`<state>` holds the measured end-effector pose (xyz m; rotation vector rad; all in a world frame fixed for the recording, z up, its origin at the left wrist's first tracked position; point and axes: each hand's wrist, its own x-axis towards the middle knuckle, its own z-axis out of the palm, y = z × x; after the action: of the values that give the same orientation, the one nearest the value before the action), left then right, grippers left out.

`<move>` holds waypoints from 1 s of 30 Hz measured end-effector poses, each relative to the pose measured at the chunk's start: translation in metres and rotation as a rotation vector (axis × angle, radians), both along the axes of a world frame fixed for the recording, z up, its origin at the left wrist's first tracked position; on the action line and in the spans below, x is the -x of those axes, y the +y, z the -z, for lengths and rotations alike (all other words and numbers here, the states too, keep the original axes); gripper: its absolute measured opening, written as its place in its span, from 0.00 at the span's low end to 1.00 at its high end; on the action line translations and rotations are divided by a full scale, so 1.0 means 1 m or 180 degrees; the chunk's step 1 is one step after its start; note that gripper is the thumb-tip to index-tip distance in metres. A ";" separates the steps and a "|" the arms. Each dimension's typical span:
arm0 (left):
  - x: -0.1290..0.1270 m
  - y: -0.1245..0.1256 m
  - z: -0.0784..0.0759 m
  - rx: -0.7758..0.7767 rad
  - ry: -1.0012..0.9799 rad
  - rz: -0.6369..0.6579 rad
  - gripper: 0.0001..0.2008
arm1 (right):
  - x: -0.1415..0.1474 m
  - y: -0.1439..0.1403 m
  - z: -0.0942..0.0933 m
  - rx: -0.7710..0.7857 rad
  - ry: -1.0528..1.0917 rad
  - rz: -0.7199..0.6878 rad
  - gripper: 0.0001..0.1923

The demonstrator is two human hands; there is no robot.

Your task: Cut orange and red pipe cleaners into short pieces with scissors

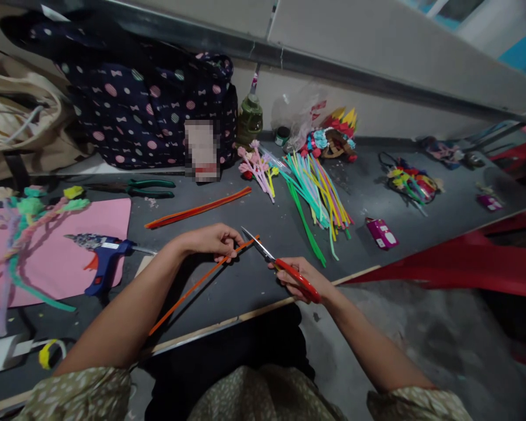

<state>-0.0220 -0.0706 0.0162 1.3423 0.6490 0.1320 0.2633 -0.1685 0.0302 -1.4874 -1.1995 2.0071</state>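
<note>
Two bare hands work over the dark surface (245,280). The left hand (213,240) pinches an orange pipe cleaner (193,287) near its upper end, fingers closed round it; the rest of the stem runs down and left, clear of the surface edge. The right hand (300,278) grips red-handled scissors (284,270), fingers through the loops and curled shut. Blades parted, tips meeting the pipe cleaner's upper end just beside the left fingertips.

Handling, as I judge it: the stem looks light, thin and fuzzy, with a bendable core. It should hold a bend and droop little. Best held close to the cut point, as here, so the end does not flick or twist away from the blades.

Around the hands: more orange pipe cleaners (199,209) lie farther back. A fan of green, yellow and pink stems (318,196) sits to the right of them, with small pink pipe-cleaner flowers (258,166) beside it. A blue glue gun (103,257) rests on the edge of a pink sheet (92,225) at left, green-handled pliers (146,187) behind it. A spotted dark bag (144,105) stands against the wall.
</note>
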 end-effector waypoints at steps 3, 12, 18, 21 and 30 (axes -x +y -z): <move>0.000 0.001 0.002 -0.0048 -0.0037 -0.0002 0.17 | 0.000 0.000 0.004 -0.0040 0.0054 0.0001 0.29; 0.001 0.003 0.010 -0.0023 -0.0134 0.0014 0.14 | 0.005 0.000 0.015 -0.0170 0.0026 0.0025 0.26; 0.010 0.007 -0.001 0.0016 -0.0078 -0.0416 0.17 | -0.002 -0.006 0.022 -0.0383 0.0016 -0.0017 0.28; 0.012 0.008 -0.003 0.0042 -0.0087 -0.0764 0.17 | -0.004 -0.007 0.021 -0.0560 -0.0006 0.0086 0.29; 0.011 0.009 0.000 0.0012 0.0008 -0.1098 0.17 | -0.006 0.049 0.002 -0.2183 -0.2230 -0.0105 0.18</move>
<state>-0.0330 -0.0614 0.0162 1.2176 0.8789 0.4070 0.2688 -0.1196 0.0281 -1.7996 -1.9198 0.8846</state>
